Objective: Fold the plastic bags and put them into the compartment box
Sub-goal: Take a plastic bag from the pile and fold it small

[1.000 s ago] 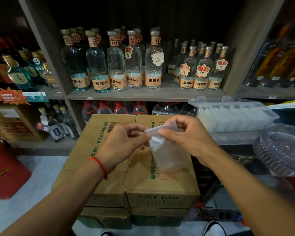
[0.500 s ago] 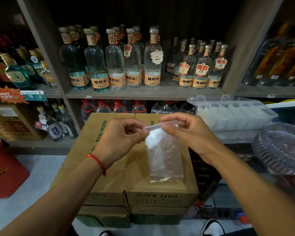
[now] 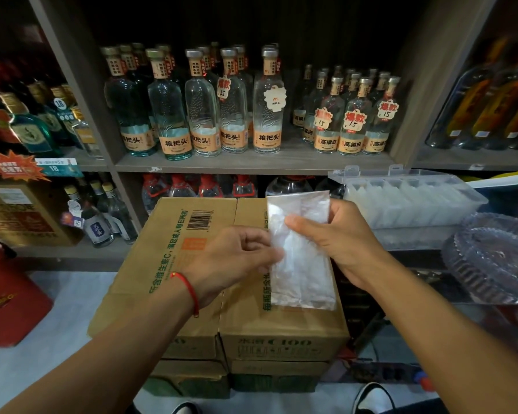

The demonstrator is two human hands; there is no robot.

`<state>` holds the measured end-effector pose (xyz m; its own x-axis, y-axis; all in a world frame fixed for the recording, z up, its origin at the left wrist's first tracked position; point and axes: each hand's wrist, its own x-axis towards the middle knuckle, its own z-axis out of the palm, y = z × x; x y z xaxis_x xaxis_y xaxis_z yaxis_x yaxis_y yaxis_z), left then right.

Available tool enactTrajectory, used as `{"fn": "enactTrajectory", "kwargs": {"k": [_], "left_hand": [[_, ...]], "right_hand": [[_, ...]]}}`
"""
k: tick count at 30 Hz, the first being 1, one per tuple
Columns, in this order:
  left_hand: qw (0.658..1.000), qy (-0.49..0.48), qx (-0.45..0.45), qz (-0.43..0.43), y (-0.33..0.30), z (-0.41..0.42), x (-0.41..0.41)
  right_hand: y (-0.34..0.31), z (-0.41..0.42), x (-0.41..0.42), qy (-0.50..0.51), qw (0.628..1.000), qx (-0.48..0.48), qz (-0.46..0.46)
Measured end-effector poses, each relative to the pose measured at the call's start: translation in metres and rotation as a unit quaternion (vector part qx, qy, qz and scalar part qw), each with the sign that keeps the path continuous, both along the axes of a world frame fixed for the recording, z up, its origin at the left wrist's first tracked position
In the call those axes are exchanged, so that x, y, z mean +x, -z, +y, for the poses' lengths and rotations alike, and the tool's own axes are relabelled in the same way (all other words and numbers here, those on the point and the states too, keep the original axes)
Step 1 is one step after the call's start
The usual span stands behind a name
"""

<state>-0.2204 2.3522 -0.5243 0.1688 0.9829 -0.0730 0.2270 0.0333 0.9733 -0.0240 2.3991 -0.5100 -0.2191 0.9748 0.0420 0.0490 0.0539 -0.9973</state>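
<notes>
**Bag held flat between both hands**

Bag point(image 3: 301, 258), clear plastic, hung upright above the cartons point(image 3: 192, 264). The right hand point(image 3: 338, 243) pinched it near the top, thumb in front and fingers behind. The left hand point(image 3: 237, 258) seemed to pinch its left edge, though blur hid the fingertips. The compartment box point(image 3: 413, 201) sat open to the right, under the bottles point(image 3: 204, 109).

A clear, faintly milky plastic bag point(image 3: 301, 255) shows against brown cardboard cartons point(image 3: 192, 264) printed with green lettering, a black barcode and an orange square. A thin red cord bracelet point(image 3: 189, 289) circles one wrist. Clear glass bottles point(image 3: 202, 115) carry orange labels.
</notes>
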Motion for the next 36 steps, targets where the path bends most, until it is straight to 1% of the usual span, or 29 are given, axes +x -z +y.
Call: {"fn": "enactTrajectory", "kwargs": {"k": [3,6,9,11,14,16,18,21,24,27,29,32,34,36], "left_hand": [[0.999,-0.033,0.011,-0.024,-0.004,-0.002,0.001],[0.998,-0.043,0.031,-0.021,-0.006,-0.002,0.002],[0.997,-0.055,0.051,-0.020,-0.004,0.000,0.003],[0.997,-0.055,0.053,-0.025,-0.004,-0.001,0.004],[0.997,-0.045,0.037,-0.054,-0.005,0.000,0.004],[0.996,-0.035,0.014,-0.085,-0.005,0.000,0.002],[0.995,-0.037,0.005,-0.093,-0.004,0.001,0.001],[0.994,-0.058,0.015,-0.092,-0.003,0.002,0.000],[0.992,-0.078,0.032,-0.096,-0.001,0.005,-0.001],[0.991,-0.086,0.059,-0.084,0.002,0.006,-0.002],[0.987,-0.101,0.058,-0.108,0.002,0.007,-0.001],[0.974,-0.131,0.040,-0.180,0.000,0.007,0.002],[0.962,-0.127,0.028,-0.238,-0.002,0.006,0.004],[0.958,-0.120,0.047,-0.258,-0.004,0.004,0.004]], "right_hand": [[0.000,0.001,0.003,-0.017,0.999,-0.035,0.033],[0.001,0.003,0.007,-0.058,0.994,-0.070,0.064],[0.005,0.002,0.009,-0.089,0.993,-0.078,0.029],[0.008,0.001,0.007,-0.073,0.995,-0.073,0.005],[0.009,0.002,0.005,-0.049,0.996,-0.072,0.003],[0.008,0.002,0.006,-0.052,0.996,-0.073,0.007],[0.009,0.002,0.006,-0.055,0.996,-0.074,0.010],[0.009,0.002,0.008,-0.073,0.994,-0.076,0.009],[0.006,0.001,0.011,-0.103,0.992,-0.077,-0.020],[0.006,0.001,0.014,-0.093,0.993,-0.063,-0.027],[0.006,0.002,0.015,-0.089,0.994,-0.059,-0.013],[0.007,0.003,0.015,-0.092,0.994,-0.060,0.015],[0.006,0.003,0.014,-0.098,0.991,-0.076,0.040],[0.004,0.004,0.015,-0.104,0.988,-0.094,0.065]]}}
